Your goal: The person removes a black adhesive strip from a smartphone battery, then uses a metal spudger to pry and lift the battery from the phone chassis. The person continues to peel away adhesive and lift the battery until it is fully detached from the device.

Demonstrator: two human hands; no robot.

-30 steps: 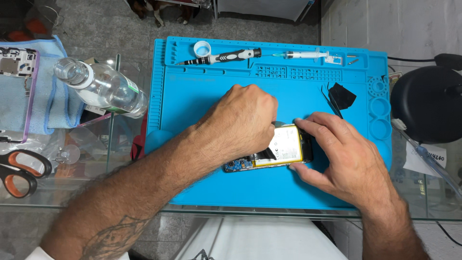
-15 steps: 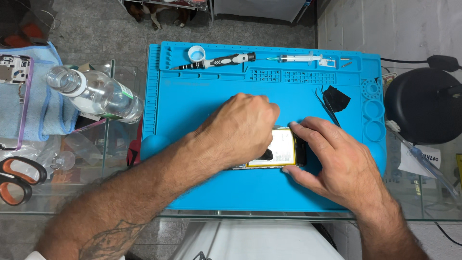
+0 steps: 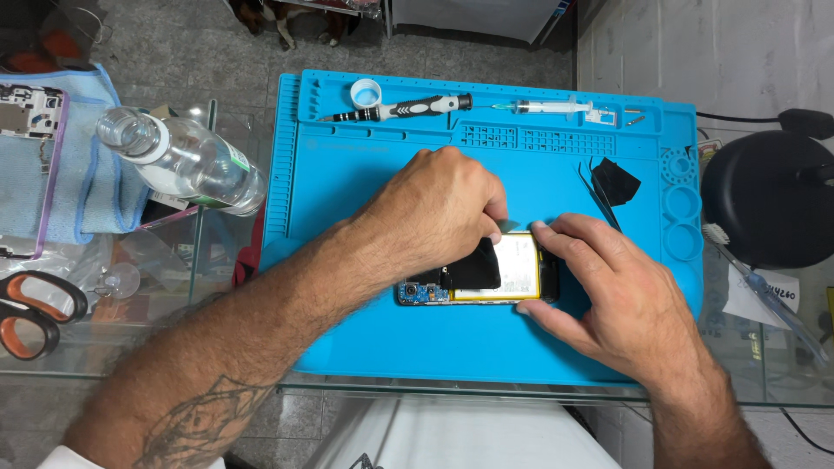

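An opened phone (image 3: 486, 280) with a pale battery and a bare circuit board lies flat on the blue work mat (image 3: 347, 200). My left hand (image 3: 439, 208) rests over its upper left part, fingers pinched together at the phone's top edge; what they pinch is hidden. My right hand (image 3: 617, 300) grips the phone's right end, thumb below and fingers on top. A black film covers part of the battery.
A screwdriver (image 3: 404, 108), a white cap (image 3: 366, 91) and a syringe (image 3: 552, 108) lie along the mat's far edge. Tweezers and a black scrap (image 3: 615, 184) sit right of the hands. A plastic bottle (image 3: 182, 161), scissors (image 3: 35, 308) and a black round lamp base (image 3: 769, 200) flank the mat.
My hands stay on the phone. The left hand has shifted slightly, baring more of the battery and the circuit board. The view has drifted a little.
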